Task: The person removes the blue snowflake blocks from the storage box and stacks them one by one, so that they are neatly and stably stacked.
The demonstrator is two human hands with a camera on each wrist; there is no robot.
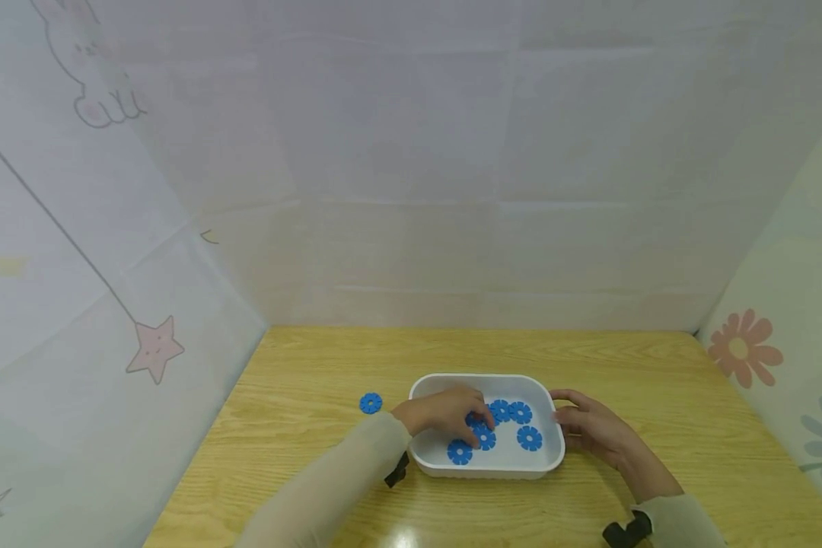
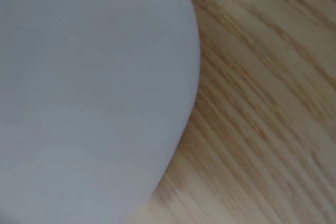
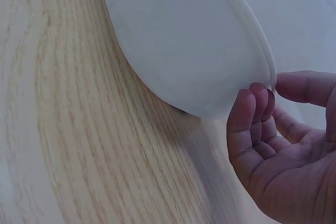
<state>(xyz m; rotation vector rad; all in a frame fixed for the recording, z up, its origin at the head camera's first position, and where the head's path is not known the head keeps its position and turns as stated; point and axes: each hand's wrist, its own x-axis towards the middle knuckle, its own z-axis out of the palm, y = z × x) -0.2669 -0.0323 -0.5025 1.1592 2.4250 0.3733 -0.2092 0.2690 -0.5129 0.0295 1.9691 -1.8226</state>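
Observation:
A white plastic tray [image 1: 486, 470] with rounded corners stands on the table and holds several blue flower-shaped snap discs [image 1: 530, 438]. My left hand [image 1: 452, 411] reaches over its left side, thumb and fingers spread and bent down among the discs. Fingertips overlap a blue disc [image 1: 483, 437] near the middle. At the opposite end my right hand [image 1: 592, 430] grips the rim, its bent fingers against the outer wall of the tray [image 3: 184, 40] in the right wrist view. The left wrist view shows only the tray's outer wall [image 2: 94, 93] and wood, with the hand hidden.
One loose blue disc [image 1: 371, 403] lies on the wooden table [image 1: 301, 380] left of the tray. A pale cloth wall [image 1: 486, 251] rises behind the table's far edge, with patterned cloth sheets at both sides.

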